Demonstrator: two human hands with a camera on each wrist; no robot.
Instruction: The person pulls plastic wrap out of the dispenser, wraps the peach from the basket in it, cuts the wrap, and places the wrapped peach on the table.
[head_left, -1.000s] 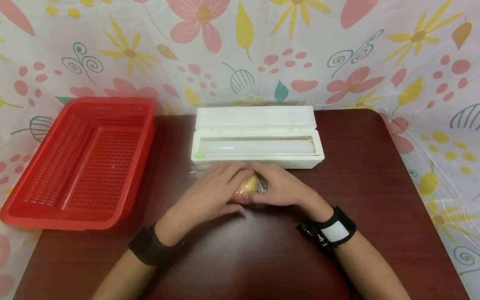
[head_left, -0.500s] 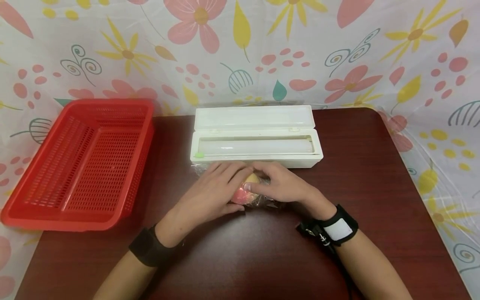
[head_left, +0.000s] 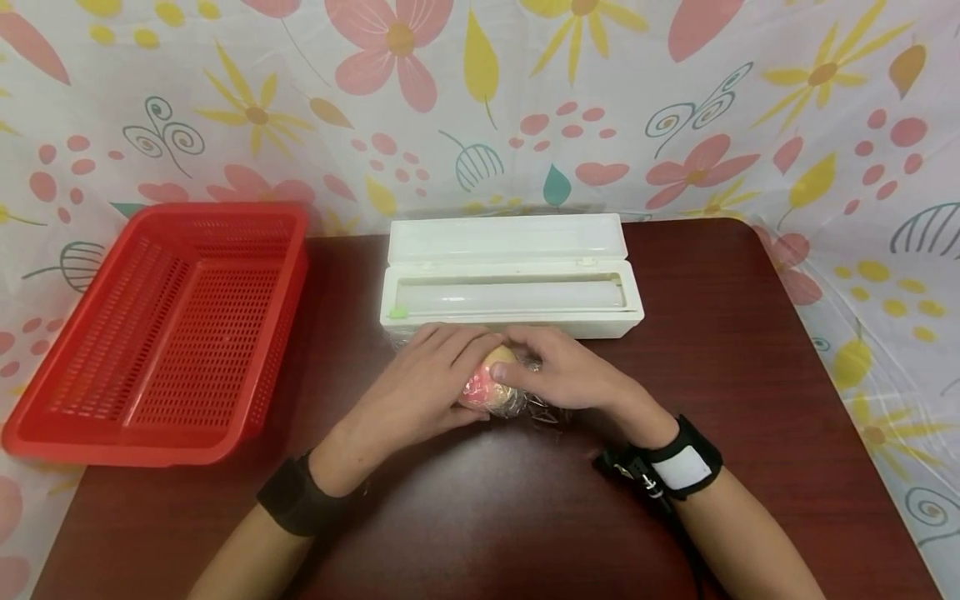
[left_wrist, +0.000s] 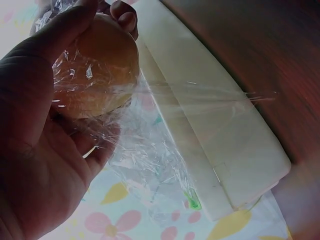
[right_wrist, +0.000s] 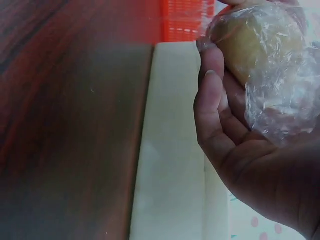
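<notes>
A round red-and-yellow fruit [head_left: 491,385], its exact kind unclear under the plastic, is wrapped in crinkled clear cling film [right_wrist: 282,95]. My left hand [head_left: 420,379] grips it from the left, fingers over the far side and thumb on the near side. From the right, my right hand [head_left: 573,371] holds it too, with the thumb pressed on its front. In the left wrist view, loose film [left_wrist: 145,165] trails from the fruit toward the cling film box. Part of the fruit is hidden behind the fingers.
Just beyond my hands stands a white cling film box [head_left: 517,325], lid up, with a film roll [head_left: 510,294] and a small green slider [head_left: 398,312]. A red plastic basket [head_left: 255,333] sits at the left of the dark wooden table [head_left: 480,517]. Flowered cloth [head_left: 480,108] hangs behind.
The fruit has turned a little between my hands, with more of its red side facing me. Film now bunches at its lower right. Both hands stay in nearly the same place.
</notes>
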